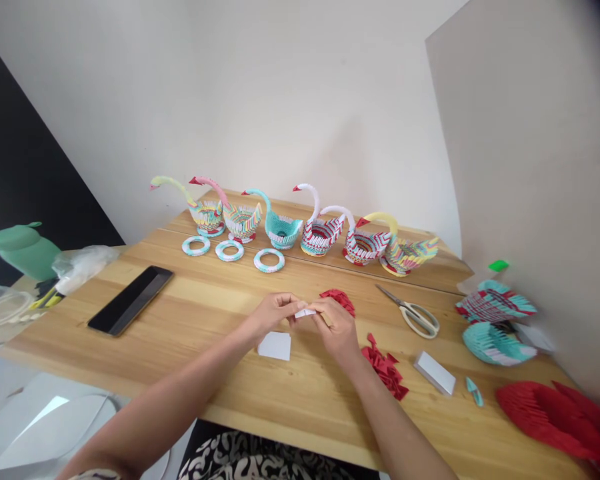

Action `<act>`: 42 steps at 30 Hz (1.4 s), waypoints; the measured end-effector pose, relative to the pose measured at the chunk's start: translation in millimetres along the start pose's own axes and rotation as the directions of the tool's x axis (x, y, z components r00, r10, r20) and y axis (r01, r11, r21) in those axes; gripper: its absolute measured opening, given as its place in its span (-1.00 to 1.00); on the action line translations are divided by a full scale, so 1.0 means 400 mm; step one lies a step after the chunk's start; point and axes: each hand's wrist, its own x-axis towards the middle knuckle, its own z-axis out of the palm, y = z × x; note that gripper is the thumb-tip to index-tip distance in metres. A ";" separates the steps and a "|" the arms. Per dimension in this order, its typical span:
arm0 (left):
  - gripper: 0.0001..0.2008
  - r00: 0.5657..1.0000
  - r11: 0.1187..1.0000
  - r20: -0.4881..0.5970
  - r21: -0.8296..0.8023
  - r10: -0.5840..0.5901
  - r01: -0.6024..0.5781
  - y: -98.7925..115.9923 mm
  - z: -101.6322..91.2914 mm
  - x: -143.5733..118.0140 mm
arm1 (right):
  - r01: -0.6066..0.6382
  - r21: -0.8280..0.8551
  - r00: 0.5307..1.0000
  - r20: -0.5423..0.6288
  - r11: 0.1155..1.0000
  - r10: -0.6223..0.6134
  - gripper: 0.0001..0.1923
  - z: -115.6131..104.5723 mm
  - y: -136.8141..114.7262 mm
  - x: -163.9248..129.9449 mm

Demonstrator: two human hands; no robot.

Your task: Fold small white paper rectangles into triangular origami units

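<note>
white paper slip [305, 312] in my grips | red folded pieces [386, 369] at 4 o'clock | teal swan [280, 227] at 12 | black phone [131, 300] at 9 | light wood tabletop [205, 373]

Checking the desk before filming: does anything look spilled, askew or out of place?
Nothing looks damaged or spilled. Loose red folded paper pieces lie scattered beside the right hand, and one stray teal folded piece sits alone near the small white paper stack.
</note>
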 end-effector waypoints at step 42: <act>-0.68 0.999 0.996 -0.038 -0.084 0.011 -0.014 0.001 0.004 -0.001 | -0.511 0.666 0.842 0.259 0.544 0.473 -0.78 0.024 0.035 -0.003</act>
